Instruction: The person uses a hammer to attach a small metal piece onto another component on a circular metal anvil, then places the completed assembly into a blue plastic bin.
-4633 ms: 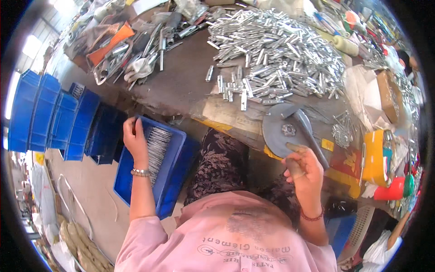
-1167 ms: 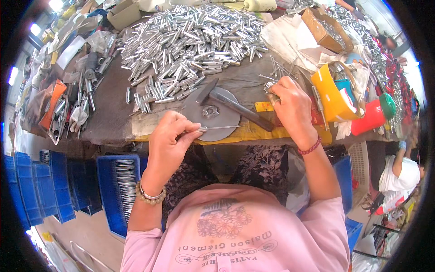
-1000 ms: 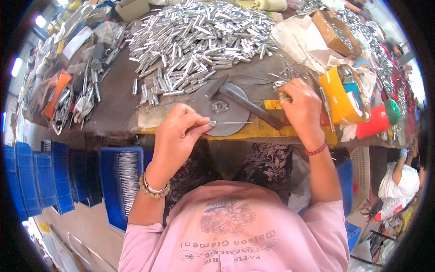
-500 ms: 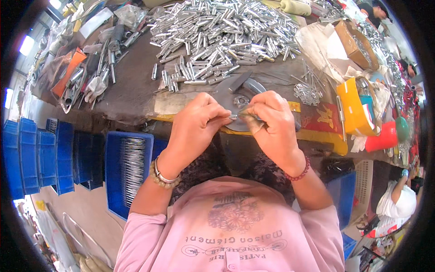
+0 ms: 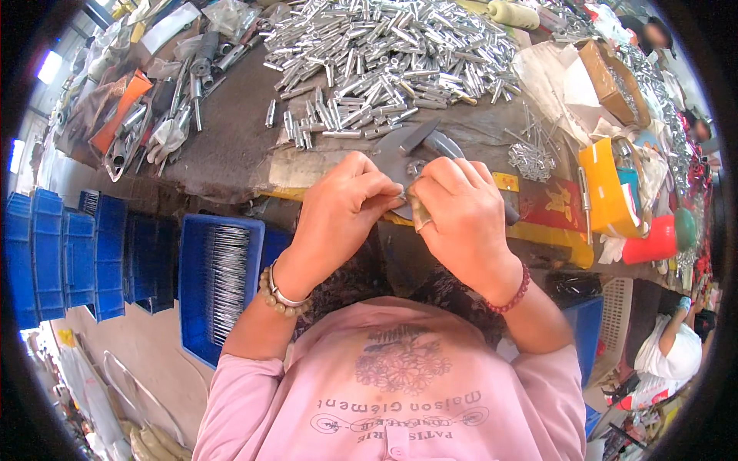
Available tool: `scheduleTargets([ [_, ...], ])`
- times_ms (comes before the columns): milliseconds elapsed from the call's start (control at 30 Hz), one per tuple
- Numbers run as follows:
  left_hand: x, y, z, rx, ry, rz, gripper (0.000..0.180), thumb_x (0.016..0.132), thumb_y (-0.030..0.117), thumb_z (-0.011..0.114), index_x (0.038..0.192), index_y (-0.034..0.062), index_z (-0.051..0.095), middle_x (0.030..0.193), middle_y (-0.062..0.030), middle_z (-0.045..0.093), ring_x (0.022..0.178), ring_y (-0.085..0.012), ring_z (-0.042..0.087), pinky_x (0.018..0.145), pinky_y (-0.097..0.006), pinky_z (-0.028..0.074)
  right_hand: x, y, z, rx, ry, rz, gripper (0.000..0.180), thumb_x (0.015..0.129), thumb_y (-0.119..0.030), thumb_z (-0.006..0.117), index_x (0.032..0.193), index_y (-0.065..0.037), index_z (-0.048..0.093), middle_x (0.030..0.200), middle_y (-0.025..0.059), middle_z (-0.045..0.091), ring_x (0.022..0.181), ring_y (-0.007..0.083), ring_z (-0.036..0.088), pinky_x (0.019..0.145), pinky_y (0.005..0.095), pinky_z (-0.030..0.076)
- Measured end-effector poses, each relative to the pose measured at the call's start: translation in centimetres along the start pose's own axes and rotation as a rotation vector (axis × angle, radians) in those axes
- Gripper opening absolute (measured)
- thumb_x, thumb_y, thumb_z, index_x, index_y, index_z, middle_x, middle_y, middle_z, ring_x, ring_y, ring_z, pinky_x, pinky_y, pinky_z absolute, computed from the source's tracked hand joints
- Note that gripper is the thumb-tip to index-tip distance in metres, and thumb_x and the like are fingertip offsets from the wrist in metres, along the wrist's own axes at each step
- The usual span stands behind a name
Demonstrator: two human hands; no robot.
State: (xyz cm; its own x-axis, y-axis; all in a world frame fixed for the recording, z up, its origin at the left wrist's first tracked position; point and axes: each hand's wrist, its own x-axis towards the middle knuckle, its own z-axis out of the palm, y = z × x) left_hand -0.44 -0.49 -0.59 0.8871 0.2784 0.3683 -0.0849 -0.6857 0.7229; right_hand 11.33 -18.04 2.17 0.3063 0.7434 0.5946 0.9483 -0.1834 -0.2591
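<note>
My left hand is closed in a pinch at the table's front edge, with a small shiny metal part barely showing at its fingertips. Facing it, almost touching, my right hand has its thumb and fingers pressed together. A tan wrap or scrap of cloth shows at those fingers; whatever else they hold is hidden. Just beyond both hands lies a grey round metal plate, with a dark flat bar across it. Farther back spreads a large heap of short silver metal tubes.
Thin metal pins lie right of the plate, near a yellow container and a red one. Tools and an orange piece crowd the left. Below the table edge stands a blue bin of stacked metal rods, beside more blue bins.
The fingertips of both hands have come closer together, covering most of the metal part that showed between them. The right fingers have turned slightly. The whole view has shifted a little.
</note>
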Motion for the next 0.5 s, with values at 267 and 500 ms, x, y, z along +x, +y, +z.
scheduleTargets([
  [267,0.0,-0.3,0.2,-0.046,-0.015,-0.054,0.015,0.088,0.008,0.087,0.101,0.0056,0.081,0.095,-0.0115,0.068,0.089,-0.0332,0.070,0.077,-0.043,0.055,-0.4,0.3,-1.0,-0.139,-0.189,-0.016,0.016,0.082,-0.011,0.079,0.096,-0.008,0.073,0.102,0.0060,0.064,0.101,0.0268,0.067,0.089,0.0417,0.054],
  [500,0.1,0.4,0.1,-0.104,-0.013,-0.054,0.012,0.091,0.009,0.086,0.102,0.0043,0.082,0.095,-0.0109,0.068,0.087,-0.0297,0.071,0.077,-0.039,0.055,-2.8,4.4,-2.5,-0.213,-0.074,0.232,0.040,0.085,-0.004,0.082,0.124,-0.008,0.076,0.107,0.0110,0.072,0.105,0.0338,0.070,0.096,0.0466,0.056],
])
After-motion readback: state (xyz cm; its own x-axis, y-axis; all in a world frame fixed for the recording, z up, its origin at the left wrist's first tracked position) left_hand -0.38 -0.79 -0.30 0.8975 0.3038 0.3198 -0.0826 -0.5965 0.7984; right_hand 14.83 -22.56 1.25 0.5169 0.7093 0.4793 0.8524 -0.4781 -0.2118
